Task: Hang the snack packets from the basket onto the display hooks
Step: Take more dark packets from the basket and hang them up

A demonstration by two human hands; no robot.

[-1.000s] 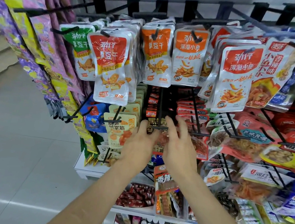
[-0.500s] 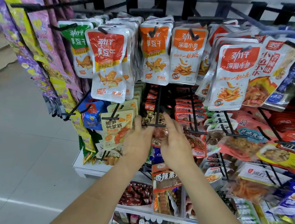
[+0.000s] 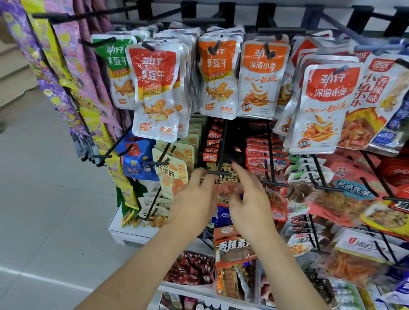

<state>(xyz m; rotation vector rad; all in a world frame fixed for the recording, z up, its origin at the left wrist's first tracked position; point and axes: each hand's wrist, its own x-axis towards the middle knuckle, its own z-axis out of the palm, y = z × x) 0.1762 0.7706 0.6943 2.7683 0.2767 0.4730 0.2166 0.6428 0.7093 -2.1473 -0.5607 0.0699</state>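
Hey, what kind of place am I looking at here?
Most likely a small shop's snack aisle: black display hooks loaded with rows of snack packets, white shelves of packaged goods below, and a tiled floor.

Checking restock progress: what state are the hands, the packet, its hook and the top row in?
Hook, loaded with packets behind its tip.
Packet, upright at hook's tip; hung or not unclear.
Left hand, at packet's left edge, grip hidden.
Right hand, fingers extended, touching packet.
Top row, full of hanging packets.
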